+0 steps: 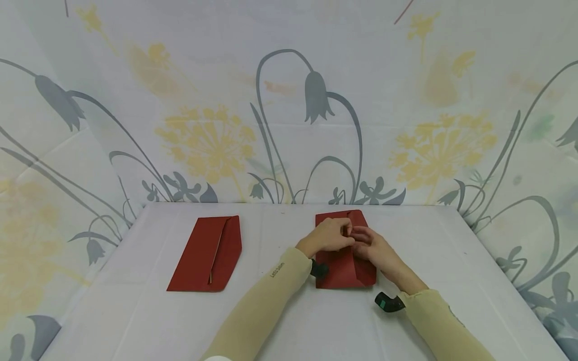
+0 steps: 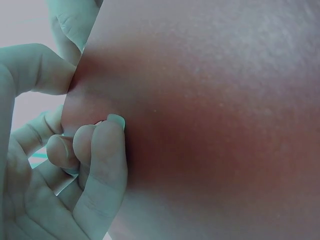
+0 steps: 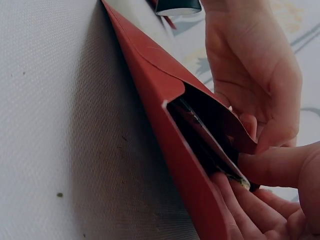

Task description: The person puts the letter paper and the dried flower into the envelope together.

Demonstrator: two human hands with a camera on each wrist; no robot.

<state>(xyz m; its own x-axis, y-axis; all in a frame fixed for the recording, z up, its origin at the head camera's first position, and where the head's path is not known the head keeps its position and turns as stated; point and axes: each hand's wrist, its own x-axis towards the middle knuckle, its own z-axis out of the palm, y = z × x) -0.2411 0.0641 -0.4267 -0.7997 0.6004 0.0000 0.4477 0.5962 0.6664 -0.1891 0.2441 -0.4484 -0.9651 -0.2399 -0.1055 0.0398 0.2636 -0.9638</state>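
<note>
A red paper envelope lies on the white table right of centre, with both hands over its upper middle. In the right wrist view its mouth gapes, and thin, dark-edged flat sheets show inside. My left hand pinches the raised edge of the envelope between thumb and fingers. With thumb and fingers inside the mouth, my right hand pinches the end of the sheets. The left wrist view is mostly filled by the envelope's red face, with curled fingers at its edge.
A second red envelope lies at the left of the table, a thin strip edge showing along its flap. Black wrist cameras sit on both wrists. A flower-printed cloth stands behind the white-covered table.
</note>
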